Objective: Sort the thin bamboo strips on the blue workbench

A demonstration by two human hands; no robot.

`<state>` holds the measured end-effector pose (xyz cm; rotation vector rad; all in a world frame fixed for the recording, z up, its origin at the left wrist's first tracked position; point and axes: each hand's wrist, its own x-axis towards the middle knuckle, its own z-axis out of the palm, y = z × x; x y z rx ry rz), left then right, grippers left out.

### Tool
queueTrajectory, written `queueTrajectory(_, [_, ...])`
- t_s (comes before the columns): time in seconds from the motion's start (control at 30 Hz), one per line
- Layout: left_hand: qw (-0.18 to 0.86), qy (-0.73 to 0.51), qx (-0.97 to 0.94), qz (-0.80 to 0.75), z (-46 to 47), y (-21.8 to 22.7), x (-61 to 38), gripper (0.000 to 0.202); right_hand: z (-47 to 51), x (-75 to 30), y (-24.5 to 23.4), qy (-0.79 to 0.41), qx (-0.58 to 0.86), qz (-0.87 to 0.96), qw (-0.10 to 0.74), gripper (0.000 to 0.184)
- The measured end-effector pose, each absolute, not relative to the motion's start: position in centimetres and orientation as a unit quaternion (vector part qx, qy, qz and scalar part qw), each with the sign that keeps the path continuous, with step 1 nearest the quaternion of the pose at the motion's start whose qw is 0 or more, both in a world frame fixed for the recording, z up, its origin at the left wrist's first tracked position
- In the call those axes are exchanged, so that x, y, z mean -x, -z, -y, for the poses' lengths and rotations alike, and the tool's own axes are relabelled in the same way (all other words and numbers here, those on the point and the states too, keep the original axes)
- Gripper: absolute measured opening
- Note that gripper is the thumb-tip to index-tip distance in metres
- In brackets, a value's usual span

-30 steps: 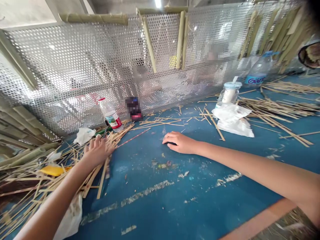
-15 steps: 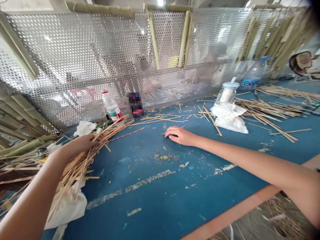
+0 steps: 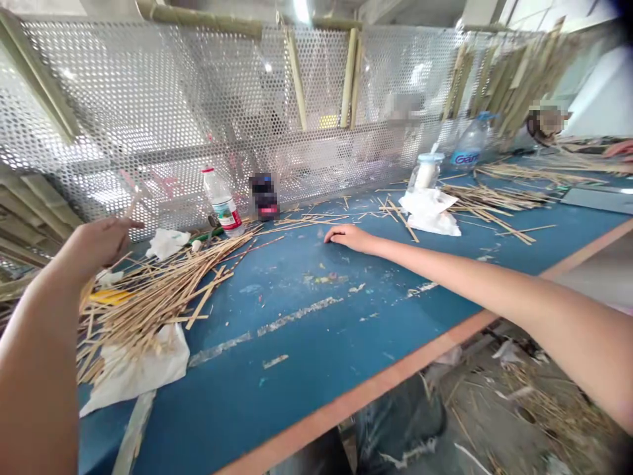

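My left hand [image 3: 101,247] is raised at the left, above and beside a loose heap of thin bamboo strips [image 3: 173,284]. Its index finger stretches out to the right while the other fingers bend, and I see nothing held in it. Under the near end of the heap lies a crumpled white cloth or tissue [image 3: 171,363]. Resting on the blue table [image 3: 306,356], my right hand [image 3: 350,237] has its fingers loosely curved downward and grips nothing visible. A few thin strips lie just beyond it.
Against the perforated metal screen [image 3: 163,86] stand a red-capped bottle [image 3: 222,204] and a dark blurred object [image 3: 264,198]. To the right are a lidded jar [image 3: 426,173], white tissues [image 3: 430,211], a large water bottle [image 3: 469,142] and more strips [image 3: 494,204]. Another person's hand [image 3: 620,152] shows far right.
My left hand has lifted off the bamboo strips and moved up and left, uncovering the heap. My right hand stays resting on the table. The view has turned a little to the right.
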<state>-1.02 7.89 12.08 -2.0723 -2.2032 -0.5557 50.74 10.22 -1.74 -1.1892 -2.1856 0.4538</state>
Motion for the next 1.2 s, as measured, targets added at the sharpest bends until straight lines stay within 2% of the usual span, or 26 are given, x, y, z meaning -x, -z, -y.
queueTrajectory(0.1, [-0.086, 0.217, 0.655, 0.719, -8.3, -11.2, 0.7, 0.067, -9.9, -50.3, 1.5, -0.148, 0.451, 0.829, 0.297, 0.025])
queueTrajectory(0.3, [-0.169, 0.125, 0.686, 0.697, -10.8, -11.1, -3.1, 0.055, -8.3, -49.2, 1.8, -0.077, 0.411, 0.862, 0.285, 0.025])
queueTrajectory(0.37, [-0.101, 0.050, 0.758, 0.643, -9.8, -11.1, -7.4, 0.060, -8.2, -49.3, 1.9, -0.062, 0.386, 0.870, 0.302, 0.025])
queueTrajectory(0.43, [-0.082, 0.032, 0.805, 0.587, -7.8, -10.3, -12.7, 0.051, -8.5, -49.5, 1.8, -0.086, 0.371, 0.866, 0.324, 0.026])
queueTrajectory(0.5, [-0.077, 0.006, 0.837, 0.541, -5.5, -8.4, -17.6, 0.041, -8.8, -49.5, 1.5, -0.154, 0.367, 0.854, 0.334, 0.034])
queueTrajectory(0.57, [-0.067, -0.015, 0.847, 0.527, -3.5, -6.0, -21.1, 0.040, -8.9, -48.9, 1.1, -0.228, 0.348, 0.853, 0.316, 0.041])
queueTrajectory(0.63, [-0.059, -0.011, 0.870, 0.490, -2.4, -3.5, -22.6, 0.042, -8.6, -48.1, 0.9, -0.256, 0.302, 0.878, 0.269, 0.036])
queueTrajectory(0.77, [-0.035, 0.076, 0.903, 0.422, -2.3, -0.6, -22.0, 0.038, -7.6, -46.8, 1.0, -0.151, 0.230, 0.938, 0.210, 0.031])
queueTrajectory(0.9, [-0.076, 0.131, 0.896, 0.417, -3.0, -0.2, -21.1, 0.036, -7.3, -46.6, 1.4, -0.098, 0.218, 0.944, 0.228, 0.022])
queueTrajectory(1.03, [-0.115, 0.182, 0.913, 0.346, -2.7, -0.6, -20.9, 0.045, -7.5, -46.8, 1.5, -0.072, 0.262, 0.925, 0.266, 0.019])
queueTrajectory(1.2, [-0.113, 0.169, 0.959, 0.199, -2.0, -0.8, -20.9, 0.042, -8.1, -48.0, 1.6, -0.009, 0.352, 0.893, 0.281, 0.020])
